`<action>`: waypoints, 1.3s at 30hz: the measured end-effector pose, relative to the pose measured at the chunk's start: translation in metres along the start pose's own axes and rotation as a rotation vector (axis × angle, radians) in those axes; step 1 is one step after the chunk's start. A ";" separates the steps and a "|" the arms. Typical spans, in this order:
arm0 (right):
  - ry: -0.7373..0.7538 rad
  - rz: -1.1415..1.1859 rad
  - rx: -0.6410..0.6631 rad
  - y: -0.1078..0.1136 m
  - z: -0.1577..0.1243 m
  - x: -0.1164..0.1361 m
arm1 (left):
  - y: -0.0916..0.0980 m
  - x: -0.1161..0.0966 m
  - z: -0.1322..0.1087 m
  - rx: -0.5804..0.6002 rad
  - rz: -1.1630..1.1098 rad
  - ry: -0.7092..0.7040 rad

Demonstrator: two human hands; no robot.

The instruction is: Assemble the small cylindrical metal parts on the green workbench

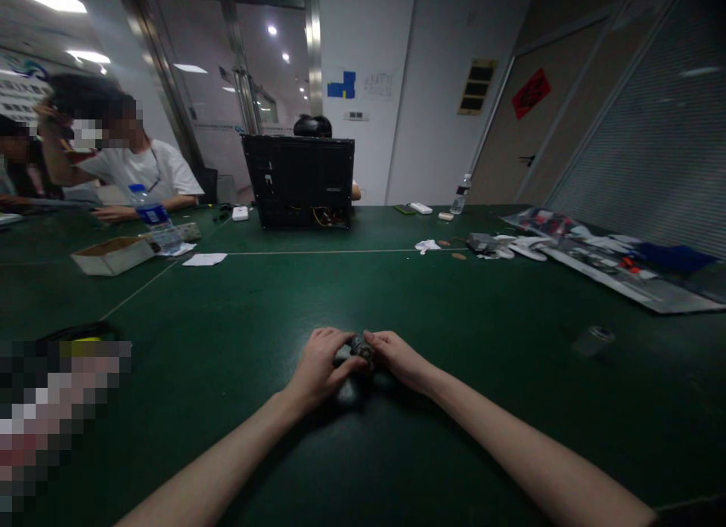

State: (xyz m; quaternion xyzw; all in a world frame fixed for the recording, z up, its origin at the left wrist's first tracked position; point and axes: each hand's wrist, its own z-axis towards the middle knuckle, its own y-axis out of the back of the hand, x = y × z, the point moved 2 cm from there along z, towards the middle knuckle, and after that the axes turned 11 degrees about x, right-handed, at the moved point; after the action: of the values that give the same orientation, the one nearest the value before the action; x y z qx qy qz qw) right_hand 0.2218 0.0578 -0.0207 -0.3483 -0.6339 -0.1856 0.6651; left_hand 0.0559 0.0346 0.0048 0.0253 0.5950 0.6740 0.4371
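Between my two hands, at the middle of the green table, is a small dark metal part [361, 348], roughly cylindrical with a ridged surface. The thumb and fingers of my left hand [325, 363] curl around its left side. From the right, my right hand [398, 354] pinches it with closed fingers. Its exact kind is too small and dark to make out, and fingers hide part of it. Off to the right, a short silvery metal cylinder [594, 341] lies apart from both hands.
The green table [255, 300] has a black-backed monitor-like unit [300, 181], a shallow box [113, 255], a water bottle [156, 221] and another bottle [460, 195]. A cluttered board [635, 285] lies at right. A person [141, 164] sits at far left; another is behind the unit.
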 end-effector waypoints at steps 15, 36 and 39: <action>0.173 -0.096 -0.118 0.001 -0.002 0.004 | 0.005 -0.012 -0.002 -0.038 0.031 -0.102; 0.204 -0.481 -0.055 -0.009 -0.005 0.006 | 0.008 -0.010 0.000 -0.072 0.005 0.003; 0.217 -0.548 -0.063 -0.010 -0.005 0.005 | 0.008 -0.011 -0.001 -0.046 -0.001 0.001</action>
State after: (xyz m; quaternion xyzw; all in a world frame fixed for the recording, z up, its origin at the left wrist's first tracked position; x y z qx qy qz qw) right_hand 0.2191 0.0483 -0.0128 -0.1624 -0.6233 -0.4141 0.6431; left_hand 0.0580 0.0280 0.0162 0.0147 0.5795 0.6873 0.4376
